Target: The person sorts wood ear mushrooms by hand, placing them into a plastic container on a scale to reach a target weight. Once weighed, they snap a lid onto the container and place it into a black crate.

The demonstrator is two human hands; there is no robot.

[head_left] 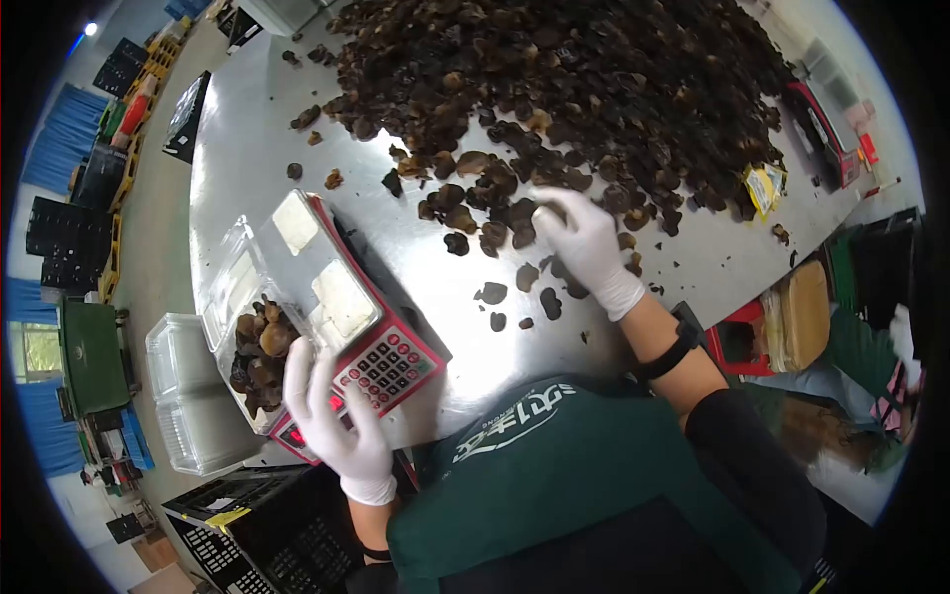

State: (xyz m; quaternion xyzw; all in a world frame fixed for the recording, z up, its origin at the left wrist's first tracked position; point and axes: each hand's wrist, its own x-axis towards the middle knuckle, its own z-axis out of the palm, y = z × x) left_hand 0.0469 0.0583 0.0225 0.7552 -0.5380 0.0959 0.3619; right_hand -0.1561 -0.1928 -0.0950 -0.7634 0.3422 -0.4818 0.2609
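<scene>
A large heap of dark brown mushroom-like pieces [554, 79] covers the far part of the metal table [406, 218]. My right hand [584, 243], in a white glove, is over loose pieces at the heap's near edge, its fingers curled together; what they hold, if anything, is hidden. My left hand [336, 416], also gloved, has its fingers apart beside an open clear plastic box [233, 287] holding brown pieces [262, 346]. Next to this box is a red scale [396, 366] with a keypad and pale plates on top.
Stacked clear boxes [193, 396] stand left of the table, above a black crate [267, 525]. Another red scale [826, 134] and a yellow packet [764, 188] are at the right. A person in green [861, 346] is beyond the red crate [742, 342].
</scene>
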